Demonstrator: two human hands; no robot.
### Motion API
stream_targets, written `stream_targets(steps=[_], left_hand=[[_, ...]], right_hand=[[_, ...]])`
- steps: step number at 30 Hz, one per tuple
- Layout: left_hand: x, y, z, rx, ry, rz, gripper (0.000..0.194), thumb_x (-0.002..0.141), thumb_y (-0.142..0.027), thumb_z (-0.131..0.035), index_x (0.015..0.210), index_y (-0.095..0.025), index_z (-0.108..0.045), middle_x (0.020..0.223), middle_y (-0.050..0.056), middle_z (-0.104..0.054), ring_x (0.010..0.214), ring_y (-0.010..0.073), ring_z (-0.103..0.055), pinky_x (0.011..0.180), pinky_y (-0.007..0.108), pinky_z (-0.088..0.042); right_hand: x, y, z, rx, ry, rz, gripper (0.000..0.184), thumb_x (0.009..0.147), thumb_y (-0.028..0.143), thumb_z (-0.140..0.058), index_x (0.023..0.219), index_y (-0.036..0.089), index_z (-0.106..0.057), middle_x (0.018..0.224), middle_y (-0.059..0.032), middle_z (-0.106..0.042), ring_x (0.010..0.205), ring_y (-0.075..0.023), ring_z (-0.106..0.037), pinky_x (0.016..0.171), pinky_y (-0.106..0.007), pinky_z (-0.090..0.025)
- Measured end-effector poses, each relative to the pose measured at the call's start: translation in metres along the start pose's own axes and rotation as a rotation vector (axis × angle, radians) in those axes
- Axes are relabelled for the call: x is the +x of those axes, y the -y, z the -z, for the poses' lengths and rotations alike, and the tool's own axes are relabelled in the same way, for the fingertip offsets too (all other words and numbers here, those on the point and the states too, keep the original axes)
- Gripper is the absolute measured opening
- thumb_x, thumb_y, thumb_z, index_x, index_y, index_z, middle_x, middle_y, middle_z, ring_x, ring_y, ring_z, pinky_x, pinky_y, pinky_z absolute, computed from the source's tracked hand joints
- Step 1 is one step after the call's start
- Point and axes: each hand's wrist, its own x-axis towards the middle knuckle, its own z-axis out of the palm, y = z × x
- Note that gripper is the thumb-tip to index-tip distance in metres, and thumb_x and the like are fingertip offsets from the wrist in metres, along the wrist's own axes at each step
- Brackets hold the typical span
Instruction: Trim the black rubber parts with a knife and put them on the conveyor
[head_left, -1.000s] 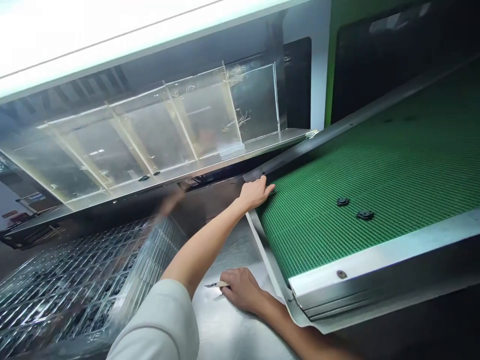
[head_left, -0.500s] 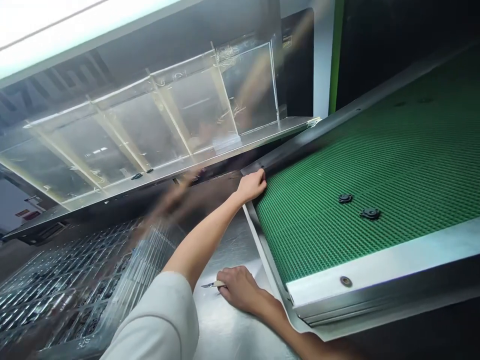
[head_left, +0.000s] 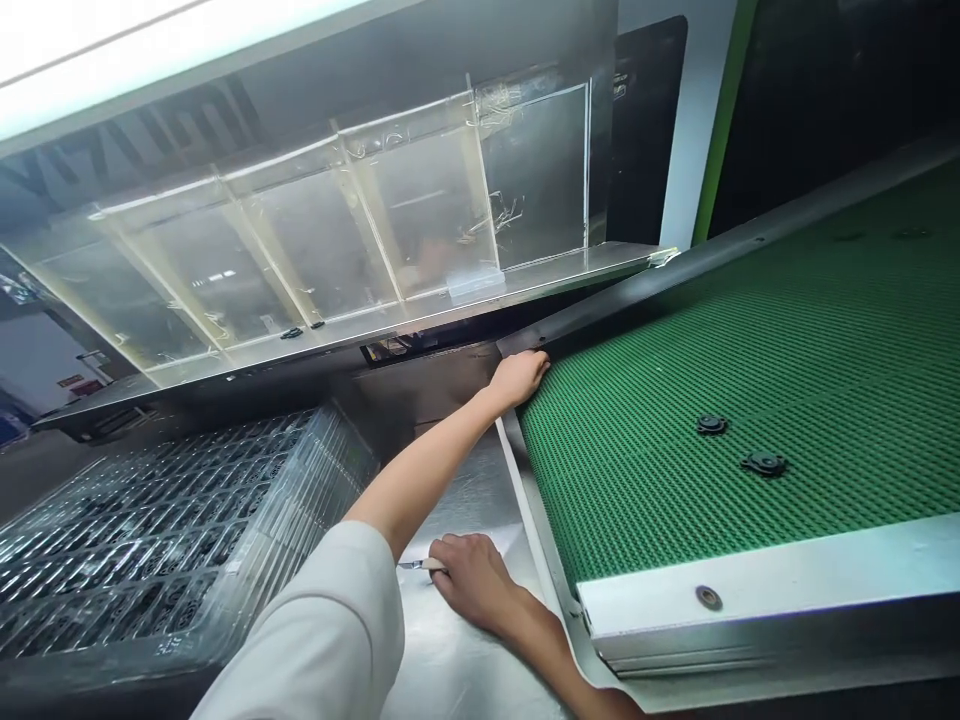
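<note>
My left hand reaches out to the far-left corner of a green conveyor belt. Its fingers curl down over the corner, and what they hold, if anything, is hidden. Closer in, my right hand is closed around a craft knife, whose thin blade points left over a metal table. Two small black parts, one a little behind the other, lie on the belt to the right of my left hand.
Stacked clear plastic trays holding dark parts stand at the left. Above them, a shelf with clear dividers carries two small black pieces. A metal rail borders the belt's near side.
The view has shifted slightly, so the shelf and belt sit further right. Both hands keep nearly the same place and hold. The blurred streak over the shelf is gone.
</note>
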Motion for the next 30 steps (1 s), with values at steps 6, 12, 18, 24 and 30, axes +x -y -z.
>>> stream_targets(steps=[6,12,18,24,30], left_hand=[[-0.005,0.004,0.0,-0.253,-0.043,0.071,0.007,0.101,-0.025,-0.062,0.103,-0.021,-0.066,0.115,0.011,-0.072,0.116,0.0285,-0.065,0.106,0.037,-0.047],[-0.003,0.014,0.001,-0.699,-0.147,0.243,0.018,0.093,-0.021,-0.069,0.079,-0.018,-0.058,0.081,0.005,-0.064,0.082,0.0186,-0.064,0.079,0.028,-0.053],[-0.014,0.026,0.018,-1.239,-0.276,0.409,0.028,0.104,-0.028,-0.04,0.076,-0.021,-0.036,0.063,-0.004,-0.036,0.045,0.0074,-0.027,0.042,0.017,-0.028],[-0.029,0.017,0.029,-1.613,-0.228,0.47,0.031,0.106,-0.024,-0.027,0.076,-0.02,-0.035,0.066,-0.004,-0.036,0.042,0.0057,-0.019,0.037,0.017,-0.018],[-0.027,-0.017,0.028,-1.722,-0.061,0.493,0.028,0.104,-0.025,-0.044,0.077,-0.018,-0.042,0.066,-0.005,-0.04,0.041,0.0023,-0.02,0.038,0.015,-0.013]], right_hand=[[0.002,0.002,0.002,0.005,0.048,-0.013,0.004,0.096,0.019,-0.065,0.095,0.022,-0.066,0.093,-0.0007,-0.07,0.081,-0.02,-0.063,0.067,-0.03,-0.029],[0.003,0.008,0.012,-0.035,0.099,-0.027,0.008,0.097,0.016,-0.063,0.096,0.021,-0.068,0.095,-0.0009,-0.071,0.086,-0.0212,-0.066,0.067,-0.031,-0.03],[0.005,0.01,0.013,-0.044,0.112,-0.015,0.009,0.098,0.016,-0.064,0.102,0.021,-0.07,0.099,-0.002,-0.073,0.09,-0.0227,-0.068,0.07,-0.03,-0.033],[0.005,0.01,0.013,-0.031,0.09,-0.012,0.01,0.098,0.015,-0.064,0.102,0.021,-0.07,0.099,-0.0018,-0.073,0.088,-0.0223,-0.067,0.069,-0.03,-0.033],[0.002,0.005,0.007,-0.019,0.041,-0.005,0.002,0.098,0.022,-0.066,0.099,0.022,-0.069,0.095,-0.0001,-0.072,0.083,-0.0213,-0.065,0.067,-0.031,-0.031]])
